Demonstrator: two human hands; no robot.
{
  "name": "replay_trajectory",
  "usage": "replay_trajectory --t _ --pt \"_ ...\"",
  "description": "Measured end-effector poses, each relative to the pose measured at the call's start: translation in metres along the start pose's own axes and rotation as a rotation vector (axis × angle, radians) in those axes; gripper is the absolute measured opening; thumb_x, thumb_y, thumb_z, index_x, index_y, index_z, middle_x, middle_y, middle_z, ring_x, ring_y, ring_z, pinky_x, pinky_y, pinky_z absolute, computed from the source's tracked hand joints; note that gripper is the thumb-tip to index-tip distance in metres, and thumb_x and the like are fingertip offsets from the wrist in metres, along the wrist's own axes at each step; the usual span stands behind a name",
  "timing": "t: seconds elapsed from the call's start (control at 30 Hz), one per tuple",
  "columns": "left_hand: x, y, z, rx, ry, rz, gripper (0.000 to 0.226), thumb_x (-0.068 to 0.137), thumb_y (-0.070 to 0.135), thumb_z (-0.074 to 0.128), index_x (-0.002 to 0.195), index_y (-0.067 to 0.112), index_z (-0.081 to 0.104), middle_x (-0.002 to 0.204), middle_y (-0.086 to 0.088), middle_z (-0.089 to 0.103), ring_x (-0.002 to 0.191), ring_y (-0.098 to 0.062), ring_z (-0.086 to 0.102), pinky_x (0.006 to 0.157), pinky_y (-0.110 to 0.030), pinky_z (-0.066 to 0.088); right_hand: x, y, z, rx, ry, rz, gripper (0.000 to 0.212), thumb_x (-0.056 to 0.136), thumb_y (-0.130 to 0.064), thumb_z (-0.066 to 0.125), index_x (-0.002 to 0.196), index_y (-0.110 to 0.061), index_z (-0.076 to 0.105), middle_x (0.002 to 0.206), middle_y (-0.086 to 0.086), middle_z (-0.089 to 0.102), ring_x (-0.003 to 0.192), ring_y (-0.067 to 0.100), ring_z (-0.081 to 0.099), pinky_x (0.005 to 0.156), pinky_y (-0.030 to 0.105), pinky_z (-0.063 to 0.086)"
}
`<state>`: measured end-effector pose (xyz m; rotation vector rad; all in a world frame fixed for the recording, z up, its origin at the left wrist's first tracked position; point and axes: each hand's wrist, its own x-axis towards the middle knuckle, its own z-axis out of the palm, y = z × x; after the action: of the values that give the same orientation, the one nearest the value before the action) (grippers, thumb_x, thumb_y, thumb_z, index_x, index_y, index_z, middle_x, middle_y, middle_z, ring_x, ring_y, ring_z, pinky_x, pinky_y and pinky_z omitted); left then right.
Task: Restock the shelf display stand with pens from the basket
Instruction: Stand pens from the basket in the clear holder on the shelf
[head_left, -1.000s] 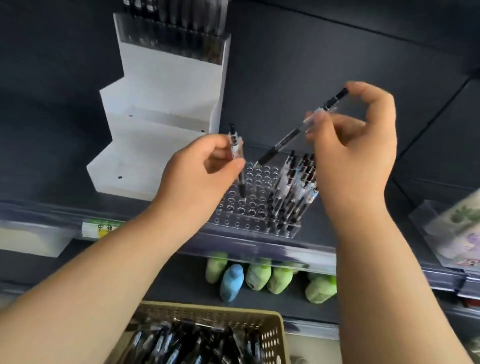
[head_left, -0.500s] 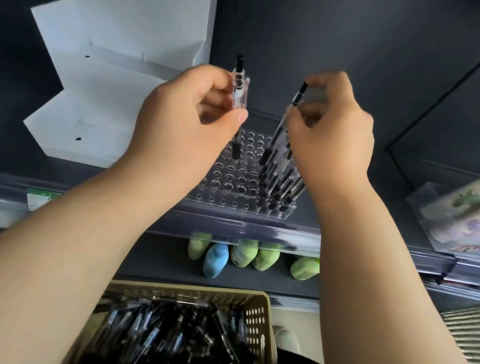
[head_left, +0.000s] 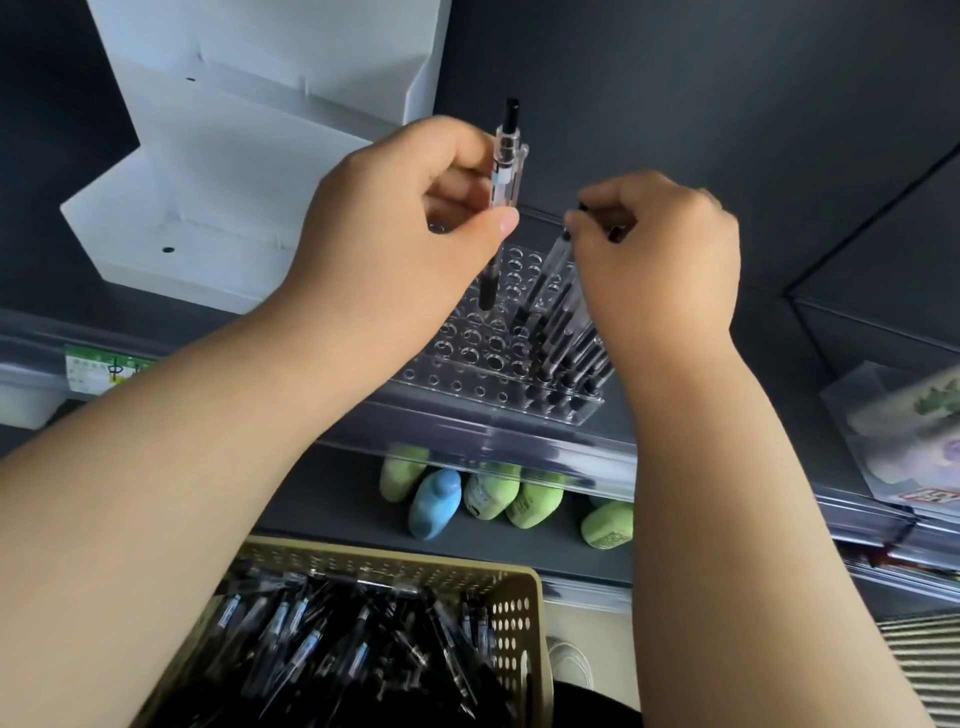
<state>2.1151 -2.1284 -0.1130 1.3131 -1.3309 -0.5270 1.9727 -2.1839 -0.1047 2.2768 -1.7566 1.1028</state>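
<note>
Left hand (head_left: 410, 234) pinches upright pen (head_left: 505, 171) over clear stand (head_left: 467, 358) on shelf (head_left: 467, 436). Right hand (head_left: 660, 260) pinches 2nd pen (head_left: 556, 265), slanted among stand's right-side pens. Basket (head_left: 519, 592) of pens below.

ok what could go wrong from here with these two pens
1. The right hand pinches only the top of the slanted pen beside the packed pens. It may miss its hole or knock the neighbours askew.
2. The left hand holds the upright pen by the fingertips above the clear stand. A slip could send it off the shelf.
3. The stand sits near the shelf edge, so a hard push might shift it.
</note>
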Motion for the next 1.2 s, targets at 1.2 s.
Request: replay_trajectory --t 1.2 --pt "0.016 -0.027 0.053 0.343 -0.157 -0.055 0.014 0.083 0.028 0.07 0.095 0.024 0.064 0.073 0.016 0.056 0.058 0.008 0.047 0.056 0.008 0.03 0.006 0.01 -0.012 -0.038 -0.088 0.032 0.036 0.082 -0.03 0.042 0.101 -0.035 0.071 0.099 0.0 0.068 0.106 0.028 0.053 0.096 0.034 0.038"
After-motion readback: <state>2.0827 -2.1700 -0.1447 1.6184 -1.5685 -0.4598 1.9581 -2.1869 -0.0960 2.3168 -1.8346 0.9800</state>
